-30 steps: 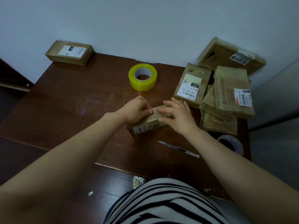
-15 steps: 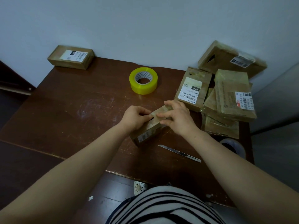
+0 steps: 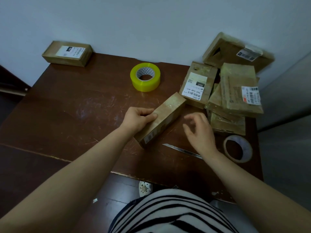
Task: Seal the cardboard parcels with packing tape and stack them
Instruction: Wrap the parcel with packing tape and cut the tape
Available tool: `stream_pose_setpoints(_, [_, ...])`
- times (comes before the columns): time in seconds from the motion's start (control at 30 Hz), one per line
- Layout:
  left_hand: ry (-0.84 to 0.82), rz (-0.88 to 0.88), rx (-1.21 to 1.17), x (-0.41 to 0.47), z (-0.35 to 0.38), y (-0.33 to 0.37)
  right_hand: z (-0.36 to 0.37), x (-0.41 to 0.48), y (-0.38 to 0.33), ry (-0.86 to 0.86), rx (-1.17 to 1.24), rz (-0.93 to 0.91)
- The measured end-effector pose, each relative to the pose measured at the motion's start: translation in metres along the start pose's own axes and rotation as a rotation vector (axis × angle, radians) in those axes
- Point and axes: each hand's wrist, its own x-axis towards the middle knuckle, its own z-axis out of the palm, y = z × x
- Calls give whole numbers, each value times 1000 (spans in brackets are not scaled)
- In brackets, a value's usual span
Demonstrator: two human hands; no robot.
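A small cardboard parcel (image 3: 165, 115) lies slantwise in the middle of the brown table (image 3: 67, 106). My left hand (image 3: 137, 118) grips its left long side, thumb on the top face. My right hand (image 3: 200, 130) hovers just right of the parcel, fingers loosely spread, holding nothing. A yellow roll of packing tape (image 3: 145, 77) stands behind the parcel. A loose pile of parcels (image 3: 235, 91) fills the back right corner. One labelled parcel (image 3: 67, 53) sits alone at the back left corner.
A utility knife (image 3: 182, 150) lies on the table near my right wrist. An almost used-up tape ring (image 3: 238, 148) rests near the right edge. The wall stands directly behind the table. Dark floor shows to the left and in front.
My right hand has let go of the small parcel and drawn back to the right. The parcel has turned to lie slantwise, held by my left hand alone.
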Motion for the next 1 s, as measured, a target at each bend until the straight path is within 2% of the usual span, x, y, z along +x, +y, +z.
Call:
stream_pose_setpoints(0.1, [50,-21,-97,-2,4,4,1,-16,29,-350,-127,220])
stream_pose_setpoints(0.17, [60,-28,-127,-4,6,5,2,-25,42,-559,-278,247])
stream_pose_setpoints(0.2, [58,-28,-120,-5,6,5,2,-28,45,-595,-332,239])
stream_pose_setpoints(0.37, [77,-56,-159,-9,2,0,1,-34,48,-580,-354,230])
stream_pose_setpoints(0.43, [100,49,-159,-13,-1,-6,2,-34,49,-562,-343,264])
stream_pose_setpoints(0.53, [151,257,89,-21,1,-13,1,-33,51,-534,-306,309])
stream_pose_setpoints(0.63, [218,332,102,-24,7,-16,1,-31,44,-472,-248,320])
stream_pose_setpoints(0.7, [255,345,89,-24,10,-15,2,-24,29,-303,-142,248])
stream_pose_setpoints(0.77, [280,361,136,-23,13,-15,2,-14,6,-110,8,77])
stream_pose_setpoints(0.83, [286,420,264,-24,15,-14,2,-1,-18,-25,83,-119])
stream_pose_setpoints(0.9, [279,521,370,-26,17,-14,4,12,-33,-79,40,-260])
stream_pose_setpoints(1.0, [280,660,476,-34,15,-19,6,22,-38,-305,-104,-306])
